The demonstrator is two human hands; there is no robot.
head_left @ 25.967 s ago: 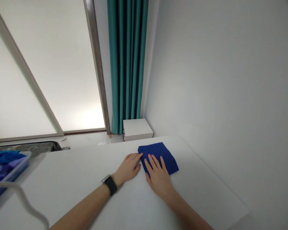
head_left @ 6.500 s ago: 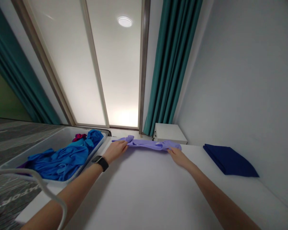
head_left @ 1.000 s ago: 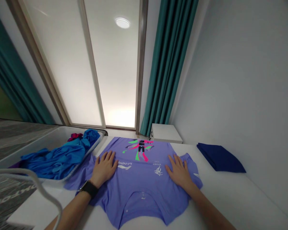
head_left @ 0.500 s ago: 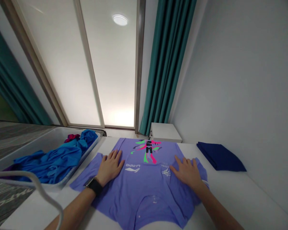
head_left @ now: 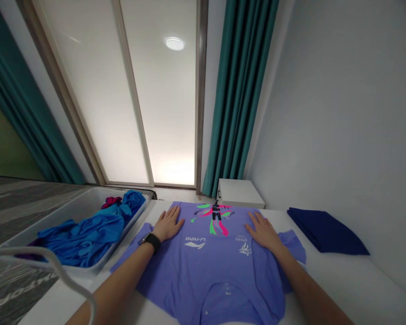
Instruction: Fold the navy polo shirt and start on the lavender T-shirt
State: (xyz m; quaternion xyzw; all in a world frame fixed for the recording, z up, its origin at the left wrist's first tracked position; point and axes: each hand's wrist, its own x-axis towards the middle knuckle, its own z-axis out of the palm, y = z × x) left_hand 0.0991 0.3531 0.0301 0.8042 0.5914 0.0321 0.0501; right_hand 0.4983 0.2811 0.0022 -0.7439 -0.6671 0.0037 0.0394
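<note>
A lilac T-shirt [head_left: 216, 266] with a pink, green and black print lies spread flat on the white table [head_left: 341, 289], its collar nearest me. My left hand [head_left: 169, 224], a black watch on its wrist, rests flat on the shirt's left side with fingers spread. On the shirt's right side my right hand [head_left: 263, 231] lies flat too, fingers apart. Neither hand holds anything.
A folded dark blue cloth [head_left: 326, 231] lies at the table's right, by the wall. A grey tray [head_left: 59, 214] of crumpled blue clothes stands at the left. A small white cabinet [head_left: 240, 193] and teal curtains [head_left: 242, 90] are beyond the table. A white cable [head_left: 67, 282] crosses the lower left.
Both hands have slid away from me along the shirt, toward its hem, staying flat. The shirt lies smoother; earlier it was a bunched strip held at both ends.
</note>
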